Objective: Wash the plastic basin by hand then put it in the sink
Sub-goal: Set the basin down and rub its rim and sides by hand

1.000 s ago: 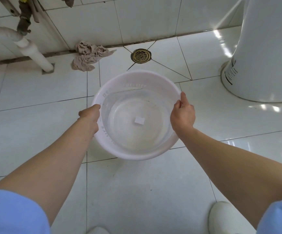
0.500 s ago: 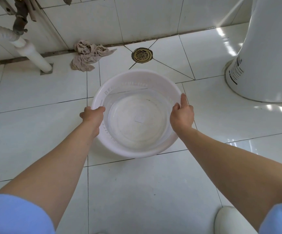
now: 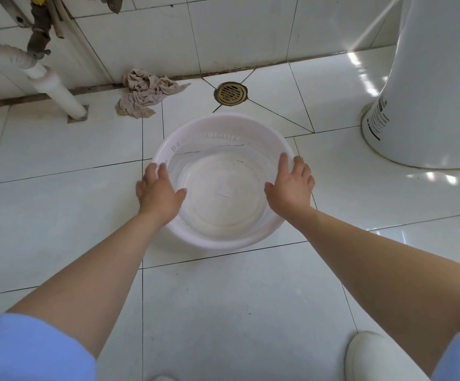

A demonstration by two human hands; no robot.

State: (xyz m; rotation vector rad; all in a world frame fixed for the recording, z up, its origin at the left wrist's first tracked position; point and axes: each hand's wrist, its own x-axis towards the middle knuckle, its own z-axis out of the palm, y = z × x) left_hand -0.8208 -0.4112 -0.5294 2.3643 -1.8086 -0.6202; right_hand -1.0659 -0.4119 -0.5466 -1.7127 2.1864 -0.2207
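Both hands have let go: a second ago they gripped the rim and carried the basin; now the left hand (image 3: 158, 192) lies spread at its nine o'clock edge and the right hand (image 3: 290, 185) at three o'clock, fingers splayed, holding nothing. The basin (image 3: 224, 237) sits on the floor (image 3: 58, 210), holding water, with the drain (image 3: 231, 94) at twelve o'clock. Set down, it looks ready for scrubbing; the sink isn't visible.
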